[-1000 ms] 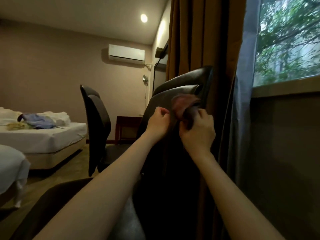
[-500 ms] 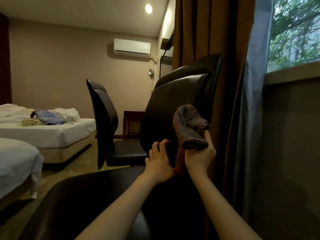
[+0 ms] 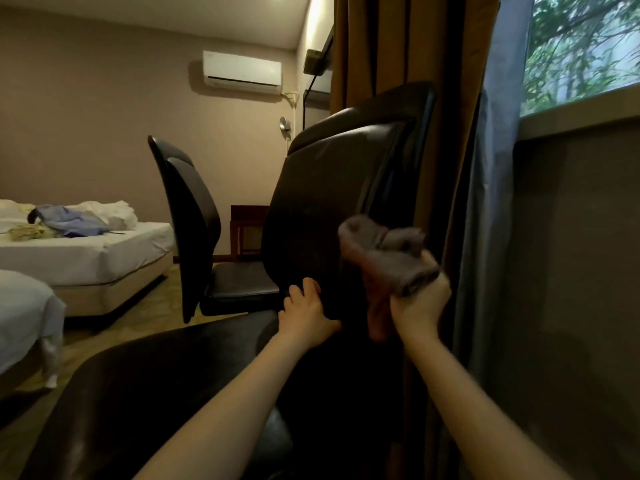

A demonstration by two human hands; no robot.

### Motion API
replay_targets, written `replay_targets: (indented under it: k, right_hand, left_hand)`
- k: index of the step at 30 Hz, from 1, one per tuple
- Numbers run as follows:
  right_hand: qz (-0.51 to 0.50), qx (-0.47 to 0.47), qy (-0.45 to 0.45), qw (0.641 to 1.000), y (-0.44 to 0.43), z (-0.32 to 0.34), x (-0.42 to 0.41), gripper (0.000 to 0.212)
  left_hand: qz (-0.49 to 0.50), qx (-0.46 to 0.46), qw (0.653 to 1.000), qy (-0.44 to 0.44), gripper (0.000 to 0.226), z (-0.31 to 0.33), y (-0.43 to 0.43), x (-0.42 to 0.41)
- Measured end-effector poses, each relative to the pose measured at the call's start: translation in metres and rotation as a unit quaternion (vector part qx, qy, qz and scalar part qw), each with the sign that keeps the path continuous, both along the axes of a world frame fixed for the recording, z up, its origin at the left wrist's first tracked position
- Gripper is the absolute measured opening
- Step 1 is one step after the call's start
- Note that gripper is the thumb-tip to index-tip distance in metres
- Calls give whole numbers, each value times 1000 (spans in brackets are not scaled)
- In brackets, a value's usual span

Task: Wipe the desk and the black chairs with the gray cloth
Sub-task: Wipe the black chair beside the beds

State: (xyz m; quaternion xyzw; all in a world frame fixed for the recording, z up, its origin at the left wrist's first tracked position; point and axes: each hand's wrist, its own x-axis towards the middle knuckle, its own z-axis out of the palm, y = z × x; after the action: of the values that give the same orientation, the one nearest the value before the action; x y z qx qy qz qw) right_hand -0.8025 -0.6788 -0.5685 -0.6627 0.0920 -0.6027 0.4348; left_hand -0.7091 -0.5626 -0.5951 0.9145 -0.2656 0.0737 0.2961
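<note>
Since half a second ago, right hand and left hand sit slightly farther apart. Brown curtain hangs behind near black chair. Second black chair stands beyond, by bed. Gray cloth, bunched, is at near backrest's right edge; contact unclear. Right fingers curl round it. Left fingers rest loosely spread on lower backrest.

bed – blue garment & white linen on top; floor – black chair.
</note>
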Motion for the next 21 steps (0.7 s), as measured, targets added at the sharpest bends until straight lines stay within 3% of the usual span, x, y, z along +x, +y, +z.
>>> replay_targets:
  k: [3,6,8,9,12,14,19,21]
  right_hand:
    - [-89,-4,-40,995,-5,35,11,37]
    - [-168,-118,44,978,-3,28,24,42]
    - [-221,-242,97,940,0,1,32,47]
    - [-224,-261,108,933,1,-11,32,48]
    - [-180,-236,106,949,-3,-37,33,44]
    - [-176,-272,108,940,-7,-57,31,45]
    - [-142,-348,180,909,-7,-112,19,47]
    - [-140,-355,166,909,-10,-114,9,46]
  left_hand:
    - [-60,93,985,134,93,-20,-4,8]
    - [-41,253,950,178,107,-51,-4,13]
    - [-49,348,913,208,99,-76,1,13]
    - [-55,375,898,222,88,-87,5,14]
    - [-71,385,897,203,67,-100,18,13]
    - [-81,363,907,199,60,-97,21,12]
    - [-81,395,897,183,69,-101,13,14]
    - [-74,405,892,185,76,-108,11,17]
